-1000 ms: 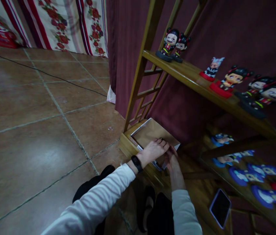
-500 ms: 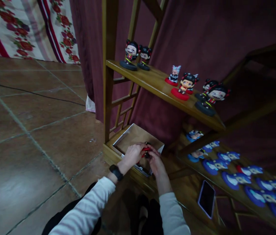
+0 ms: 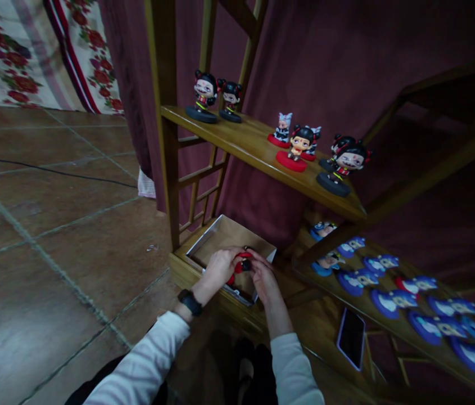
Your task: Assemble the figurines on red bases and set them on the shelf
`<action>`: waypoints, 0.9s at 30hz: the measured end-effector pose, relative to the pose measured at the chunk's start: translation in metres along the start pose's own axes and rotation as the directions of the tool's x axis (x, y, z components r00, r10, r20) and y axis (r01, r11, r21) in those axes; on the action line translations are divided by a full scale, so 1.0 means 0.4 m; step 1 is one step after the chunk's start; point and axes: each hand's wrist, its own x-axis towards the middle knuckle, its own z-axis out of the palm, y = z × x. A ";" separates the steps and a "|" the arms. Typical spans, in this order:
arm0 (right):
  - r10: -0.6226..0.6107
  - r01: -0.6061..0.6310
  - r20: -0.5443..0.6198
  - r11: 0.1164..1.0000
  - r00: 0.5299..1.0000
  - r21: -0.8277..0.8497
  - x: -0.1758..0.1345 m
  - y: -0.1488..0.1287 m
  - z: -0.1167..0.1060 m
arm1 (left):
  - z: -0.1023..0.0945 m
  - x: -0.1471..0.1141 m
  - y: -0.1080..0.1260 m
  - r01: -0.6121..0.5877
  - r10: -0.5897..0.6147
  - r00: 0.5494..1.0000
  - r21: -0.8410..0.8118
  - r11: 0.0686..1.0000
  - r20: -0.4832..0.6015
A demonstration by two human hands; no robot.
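A small red and black figurine (image 3: pixel 244 264) is held between my two hands, over an open shallow box (image 3: pixel 216 232) with white outer walls and a brown inside. My left hand (image 3: pixel 221 268), with a dark watch on its wrist, grips the figurine's red part from the left. My right hand (image 3: pixel 263 272) has its fingers closed round the other side, near the black part. Fingers cover much of the figurine, so its exact shape is hidden. Something red shows below my left fingers, in the box.
Above the box, a wooden shelf (image 3: pixel 258 149) carries several figurines on red and dark bases. Lower right, another shelf holds several blue-based figurines (image 3: pixel 395 301). A phone (image 3: pixel 351 338) lies on the wood right of my right arm. A cable (image 3: pixel 51 171) crosses the tiled floor.
The view has shifted, so the shelves appear further left. Both hands still hold the figurine over the box, and it looks slightly turned, with more red and black showing between my fingers.
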 end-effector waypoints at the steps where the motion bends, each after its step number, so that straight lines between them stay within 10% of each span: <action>1: -0.002 0.002 0.010 1.000 1.000 -0.004 0.000 -0.002 -0.001 | 0.001 0.003 -0.002 0.023 -0.025 1.000 -0.066 0.998 -0.017; 7: -0.015 0.021 0.049 0.991 0.999 -0.135 0.007 0.011 -0.009 | 0.020 0.019 -0.023 0.335 -0.326 0.934 -0.683 0.649 0.148; 12: -0.098 0.099 0.017 0.969 0.995 -0.225 0.006 0.029 -0.003 | 0.029 0.015 -0.030 0.432 -0.481 0.849 -0.813 0.389 0.221; 27: -0.061 0.047 -0.083 0.985 0.995 -0.164 0.009 0.035 0.018 | 0.043 0.012 -0.025 0.444 -0.470 0.846 -0.822 0.356 0.253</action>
